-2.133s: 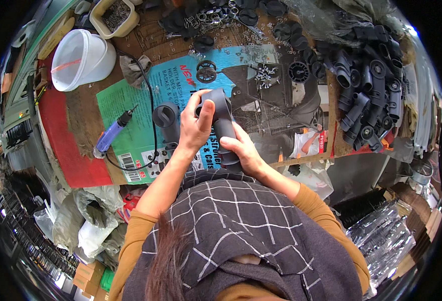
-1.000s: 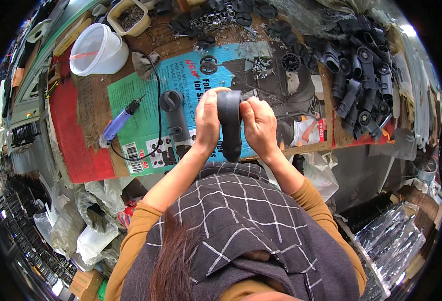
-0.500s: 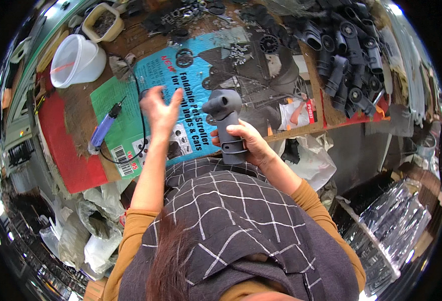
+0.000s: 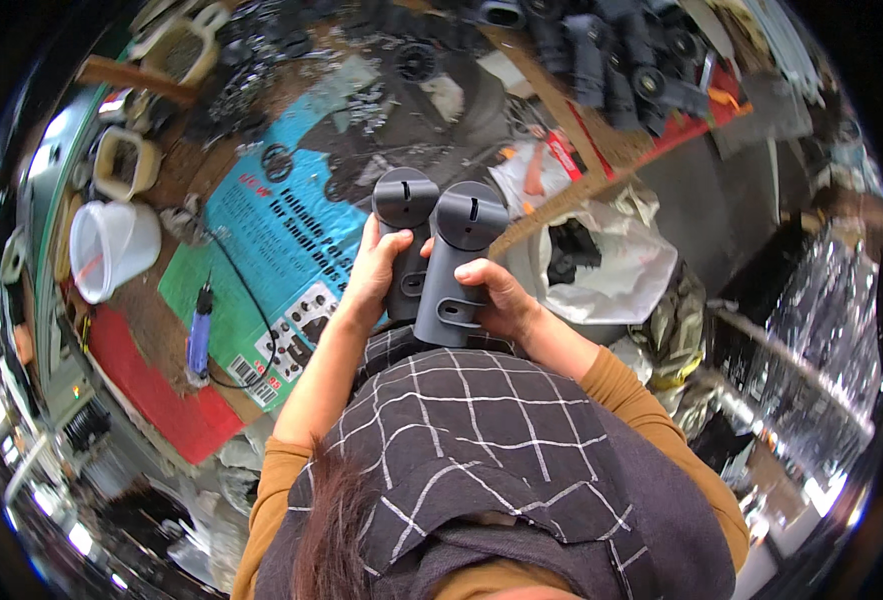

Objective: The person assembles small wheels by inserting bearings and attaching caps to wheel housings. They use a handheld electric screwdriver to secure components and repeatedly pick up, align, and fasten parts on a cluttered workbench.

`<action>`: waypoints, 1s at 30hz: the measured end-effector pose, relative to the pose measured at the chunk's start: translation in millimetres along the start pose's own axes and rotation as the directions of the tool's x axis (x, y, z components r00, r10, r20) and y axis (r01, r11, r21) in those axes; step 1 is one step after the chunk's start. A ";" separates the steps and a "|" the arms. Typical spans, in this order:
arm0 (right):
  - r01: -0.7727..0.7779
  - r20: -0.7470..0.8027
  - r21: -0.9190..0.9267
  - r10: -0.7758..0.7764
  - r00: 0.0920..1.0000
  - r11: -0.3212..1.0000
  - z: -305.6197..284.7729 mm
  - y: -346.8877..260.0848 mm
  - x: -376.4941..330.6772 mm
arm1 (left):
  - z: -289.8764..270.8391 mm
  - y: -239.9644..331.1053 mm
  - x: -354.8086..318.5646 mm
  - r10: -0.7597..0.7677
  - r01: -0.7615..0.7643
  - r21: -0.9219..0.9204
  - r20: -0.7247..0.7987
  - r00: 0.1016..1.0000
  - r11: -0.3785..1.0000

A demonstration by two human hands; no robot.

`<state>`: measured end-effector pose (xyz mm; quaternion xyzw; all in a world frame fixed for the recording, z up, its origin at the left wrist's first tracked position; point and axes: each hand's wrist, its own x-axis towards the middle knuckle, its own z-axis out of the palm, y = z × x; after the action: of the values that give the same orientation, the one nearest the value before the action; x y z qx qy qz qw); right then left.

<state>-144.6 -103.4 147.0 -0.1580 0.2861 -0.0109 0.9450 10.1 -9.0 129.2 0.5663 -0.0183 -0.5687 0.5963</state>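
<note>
Two dark grey plastic tube-like fittings stand side by side in front of my apron, their round slotted ends pointing away from me. My left hand is wrapped round the left fitting, its thumb lying along the side. Closed on the right fitting is my right hand, thumb on top. The right fitting overlaps part of the left one, and each has an oval slot low on its body. Most fingers are hidden behind the fittings. Beyond them lies a printed blue-green cardboard sheet.
A purple-handled electric screwdriver with a black cord lies on the sheet's left. A white tub and a cream container stand farther left. More dark fittings are heaped at the far right. A white plastic bag is beside the bench edge.
My left hand, empty and blurred over the cardboard before, has come right and now holds a second fitting. The right hand's fitting has been turned to show its slotted end. The whole view has shifted.
</note>
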 end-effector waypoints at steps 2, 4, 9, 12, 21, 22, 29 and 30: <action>0.070 -0.065 0.058 -0.066 0.996 0.996 -20.2 -0.2 -18.9 | 16.1 5.1 5.2 -0.001 0.031 0.466 -0.065 0.998 0.884; 0.221 -0.193 0.083 -0.202 0.960 0.972 -53.2 5.0 -51.1 | 27.3 19.2 2.2 0.160 -0.212 0.624 0.140 0.977 0.752; 0.440 -0.851 0.215 -0.054 0.522 0.872 -197.0 8.3 -102.6 | 78.9 92.2 -53.4 0.405 -0.572 -0.001 0.708 0.579 0.820; 0.362 -0.920 0.194 0.041 0.391 0.912 -276.0 10.6 -104.0 | 134.5 122.9 -100.5 0.480 -0.405 -0.292 0.712 0.512 0.866; 0.128 -0.158 -0.975 -0.973 0.166 0.181 -204.6 -92.7 10.6 | 160.8 140.7 -134.8 0.671 -0.368 -0.566 0.563 0.482 0.738; 0.115 0.097 -0.990 -0.988 0.119 -0.083 -189.1 -121.3 32.3 | 162.8 139.4 -144.7 0.677 -0.396 -0.562 0.486 0.552 0.726; -0.700 -0.262 -0.699 -0.963 0.064 0.144 -145.1 -261.8 128.6 | 109.1 138.0 -164.5 0.709 -0.605 -0.371 0.414 0.572 0.705; -0.565 -0.355 -0.789 -0.929 0.099 0.241 -138.7 -265.3 125.4 | 84.8 140.7 -159.5 0.691 -0.648 -0.280 0.464 0.554 0.708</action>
<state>-96.7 -409.9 51.4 -0.6731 0.7118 -0.1273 0.1552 -10.1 6.4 356.8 0.3098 -0.3768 -0.4335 0.7578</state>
